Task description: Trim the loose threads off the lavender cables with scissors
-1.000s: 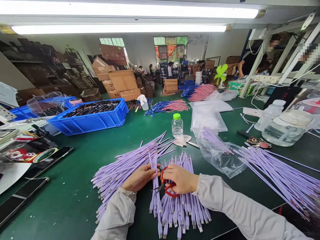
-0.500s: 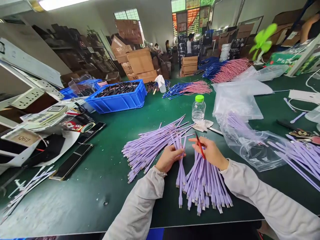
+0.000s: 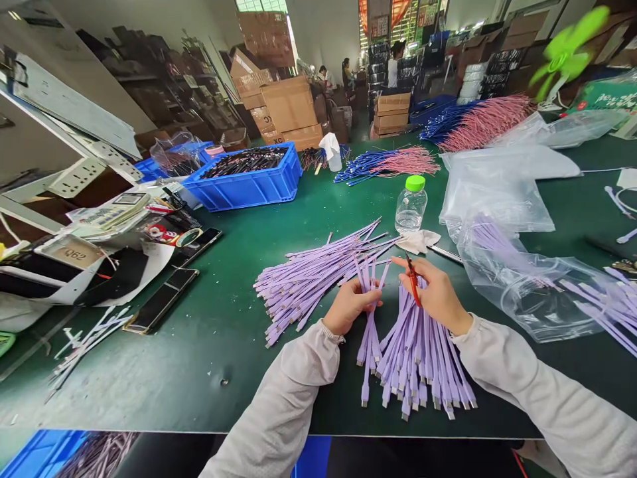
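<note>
My left hand [image 3: 350, 305] is closed around a few purple cables [image 3: 369, 342], their flat connector ends hanging down toward me. Just to the right, my right hand [image 3: 438, 295] holds a red-handled tool [image 3: 413, 281] with its thin tip pointing up and away. Below my right hand, a fan of purple cables [image 3: 428, 365] lies on the green table with metal plugs toward the near edge. Another pile of purple cables [image 3: 308, 272] spreads out beyond my left hand.
A clear jar with a green lid [image 3: 411, 204] stands beyond my hands, beside a white cloth [image 3: 419, 241]. Plastic bags [image 3: 497, 192] lie at the right, a blue bin [image 3: 246, 187] at the back left, and a phone [image 3: 162, 300] on the left.
The view has shifted, so the table's contents appear higher and farther right. Both hands keep nearly the same hold and place over the cables.
</note>
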Action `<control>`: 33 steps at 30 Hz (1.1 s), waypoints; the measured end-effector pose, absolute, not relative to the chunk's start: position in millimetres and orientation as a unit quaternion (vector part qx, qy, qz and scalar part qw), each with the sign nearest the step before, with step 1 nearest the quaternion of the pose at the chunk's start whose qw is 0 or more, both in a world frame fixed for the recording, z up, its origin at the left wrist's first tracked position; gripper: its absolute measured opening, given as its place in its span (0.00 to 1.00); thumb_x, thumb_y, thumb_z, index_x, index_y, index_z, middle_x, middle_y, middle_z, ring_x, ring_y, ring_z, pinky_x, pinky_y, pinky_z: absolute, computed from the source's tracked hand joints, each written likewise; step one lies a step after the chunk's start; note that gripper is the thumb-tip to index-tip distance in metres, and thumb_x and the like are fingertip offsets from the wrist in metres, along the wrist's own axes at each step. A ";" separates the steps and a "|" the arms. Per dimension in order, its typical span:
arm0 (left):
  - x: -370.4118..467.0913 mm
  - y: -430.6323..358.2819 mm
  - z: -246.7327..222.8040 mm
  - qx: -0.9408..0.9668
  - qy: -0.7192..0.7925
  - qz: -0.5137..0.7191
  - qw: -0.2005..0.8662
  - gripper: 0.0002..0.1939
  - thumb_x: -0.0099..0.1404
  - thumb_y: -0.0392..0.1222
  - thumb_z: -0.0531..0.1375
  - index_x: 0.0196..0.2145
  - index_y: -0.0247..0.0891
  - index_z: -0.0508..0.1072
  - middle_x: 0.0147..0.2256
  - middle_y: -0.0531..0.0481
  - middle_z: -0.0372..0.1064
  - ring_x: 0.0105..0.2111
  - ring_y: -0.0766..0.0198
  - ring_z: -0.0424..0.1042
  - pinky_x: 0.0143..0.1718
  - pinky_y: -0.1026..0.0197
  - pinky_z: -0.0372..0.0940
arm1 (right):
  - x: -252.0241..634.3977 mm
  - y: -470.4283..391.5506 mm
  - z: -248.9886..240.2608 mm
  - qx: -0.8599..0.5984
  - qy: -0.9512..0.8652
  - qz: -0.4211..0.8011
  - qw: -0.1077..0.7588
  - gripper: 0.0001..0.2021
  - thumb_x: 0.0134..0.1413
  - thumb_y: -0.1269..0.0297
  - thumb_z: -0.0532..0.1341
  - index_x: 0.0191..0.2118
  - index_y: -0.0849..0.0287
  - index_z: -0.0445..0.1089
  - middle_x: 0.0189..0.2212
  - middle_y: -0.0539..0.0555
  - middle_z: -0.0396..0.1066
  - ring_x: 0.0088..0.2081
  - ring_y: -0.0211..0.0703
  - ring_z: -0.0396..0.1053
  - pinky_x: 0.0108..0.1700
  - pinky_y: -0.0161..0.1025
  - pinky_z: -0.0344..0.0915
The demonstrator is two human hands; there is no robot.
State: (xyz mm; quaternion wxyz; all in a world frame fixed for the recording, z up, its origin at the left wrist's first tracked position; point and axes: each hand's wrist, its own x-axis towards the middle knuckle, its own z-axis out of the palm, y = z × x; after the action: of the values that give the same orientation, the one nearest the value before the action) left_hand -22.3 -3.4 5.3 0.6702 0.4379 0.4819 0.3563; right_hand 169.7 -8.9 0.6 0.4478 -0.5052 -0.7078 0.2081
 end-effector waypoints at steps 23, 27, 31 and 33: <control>-29.3 0.2 5.2 0.386 0.452 0.375 0.712 0.17 0.45 0.43 0.72 0.30 0.30 0.75 0.27 0.50 0.68 0.28 0.70 0.66 0.29 0.68 0.58 | 162.9 -19.3 2.9 -0.445 -0.781 0.218 0.381 0.16 0.59 0.66 0.55 0.51 0.56 0.70 0.31 0.53 0.64 0.33 0.42 0.66 0.39 0.39 0.66; -29.6 -0.1 7.7 0.396 0.454 0.368 0.708 0.17 0.47 0.44 0.71 0.30 0.29 0.74 0.28 0.48 0.69 0.28 0.69 0.68 0.25 0.69 0.57 | 162.5 -18.7 0.3 -0.443 -0.783 0.206 0.384 0.15 0.59 0.67 0.55 0.50 0.56 0.71 0.31 0.53 0.64 0.33 0.42 0.66 0.38 0.39 0.66; -30.0 -0.5 9.1 0.397 0.454 0.368 0.707 0.19 0.49 0.46 0.70 0.33 0.30 0.73 0.30 0.48 0.69 0.29 0.66 0.71 0.22 0.70 0.55 | 162.8 -19.5 -1.1 -0.435 -0.791 0.186 0.387 0.16 0.58 0.69 0.55 0.50 0.56 0.70 0.33 0.53 0.65 0.36 0.43 0.67 0.40 0.38 0.65; -30.0 -0.5 8.8 0.395 0.455 0.372 0.706 0.19 0.49 0.46 0.70 0.34 0.31 0.73 0.30 0.48 0.69 0.29 0.67 0.71 0.23 0.70 0.55 | 162.7 -20.4 -0.2 -0.429 -0.797 0.185 0.384 0.16 0.58 0.69 0.55 0.50 0.55 0.70 0.34 0.54 0.65 0.37 0.43 0.67 0.41 0.38 0.65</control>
State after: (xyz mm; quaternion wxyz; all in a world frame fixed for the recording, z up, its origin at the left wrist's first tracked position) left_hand -30.0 -0.5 8.8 0.7058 0.3953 0.4550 0.3723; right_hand 162.7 -20.4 -0.2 0.3837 -0.4289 -0.7966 0.1852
